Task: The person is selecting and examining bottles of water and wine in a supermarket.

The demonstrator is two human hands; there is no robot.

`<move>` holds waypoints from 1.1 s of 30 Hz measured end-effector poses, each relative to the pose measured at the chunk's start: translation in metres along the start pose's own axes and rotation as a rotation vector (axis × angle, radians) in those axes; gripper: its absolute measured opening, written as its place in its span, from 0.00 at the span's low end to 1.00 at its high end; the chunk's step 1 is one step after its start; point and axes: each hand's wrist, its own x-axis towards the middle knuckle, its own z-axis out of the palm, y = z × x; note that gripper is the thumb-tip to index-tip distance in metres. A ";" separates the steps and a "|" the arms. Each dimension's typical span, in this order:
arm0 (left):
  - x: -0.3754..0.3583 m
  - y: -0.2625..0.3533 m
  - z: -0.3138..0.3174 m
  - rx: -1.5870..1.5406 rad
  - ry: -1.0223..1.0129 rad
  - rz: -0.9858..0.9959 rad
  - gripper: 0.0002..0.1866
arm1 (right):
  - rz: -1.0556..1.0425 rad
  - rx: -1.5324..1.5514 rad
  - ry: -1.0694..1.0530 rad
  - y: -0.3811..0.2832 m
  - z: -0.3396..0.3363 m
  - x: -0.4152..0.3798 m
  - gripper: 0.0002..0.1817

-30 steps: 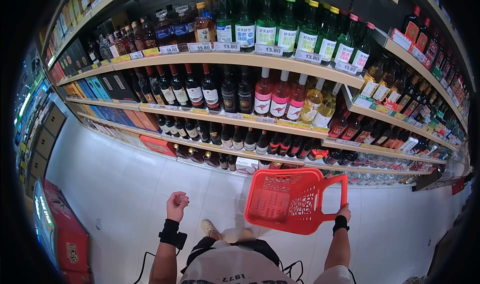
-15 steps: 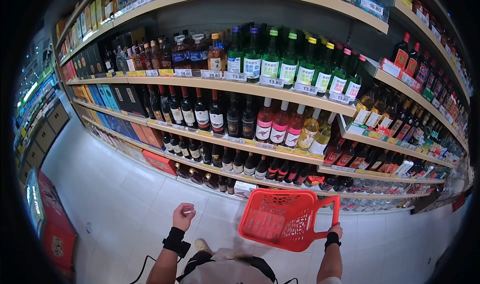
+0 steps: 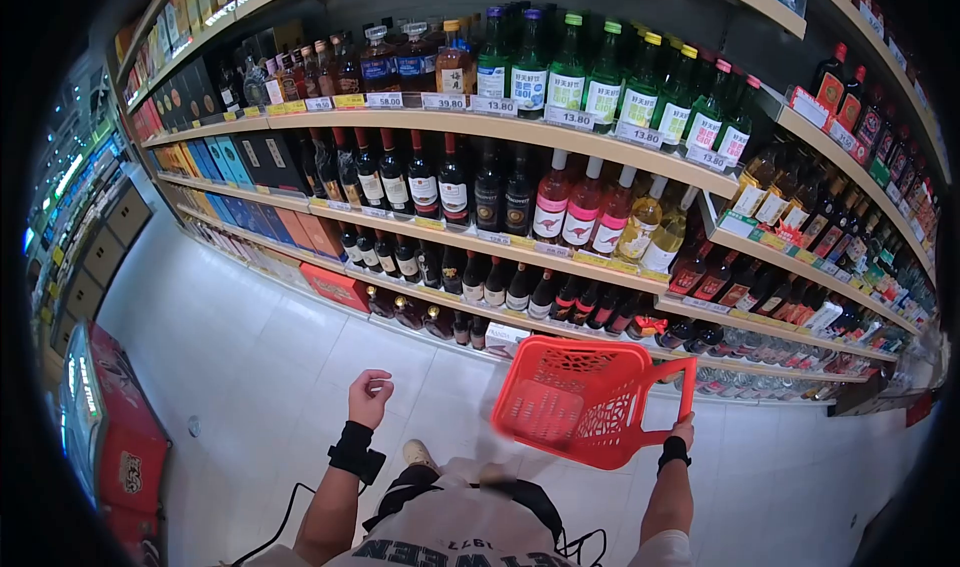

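Note:
My right hand is wrapped round the handle of a red plastic shopping basket, which is tilted so its inside shows nothing but perforated walls. My left hand hangs over the floor to the left of the basket, touching nothing, its fingers curled loosely with nothing seen in them. A black strap circles each wrist. Beyond the basket, green bottles stand on an upper shelf, and dark wine bottles beside pink ones stand on the shelf below.
Curved-looking wooden shelves with price tags span the front and right. A red display case stands at the lower left, with a counter behind it. Pale floor tiles lie between. A small white box sits by the lowest shelf.
The shelves and the red display case sit slightly farther right in view. The basket and both my hands appear a little higher in the frame. My grip on the handle is unchanged.

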 end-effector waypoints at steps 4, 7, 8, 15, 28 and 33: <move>0.003 0.001 -0.007 0.020 0.002 -0.009 0.08 | 0.013 -0.007 -0.090 -0.003 -0.014 -0.007 0.27; 0.002 0.005 -0.011 0.035 -0.013 -0.014 0.08 | -0.051 -0.027 -0.167 0.003 -0.013 -0.002 0.35; 0.001 0.008 -0.011 0.027 -0.018 -0.025 0.08 | -0.084 -0.032 -0.183 0.010 -0.009 0.002 0.38; 0.001 0.009 -0.021 0.033 0.023 0.026 0.11 | 0.007 0.034 -0.079 -0.006 -0.029 -0.041 0.34; 0.028 -0.029 -0.093 0.051 -0.002 -0.056 0.08 | 0.231 0.017 0.026 -0.052 -0.041 -0.106 0.29; 0.051 -0.040 -0.124 -0.125 -0.007 -0.078 0.09 | 0.024 0.070 -0.032 -0.056 -0.020 -0.146 0.20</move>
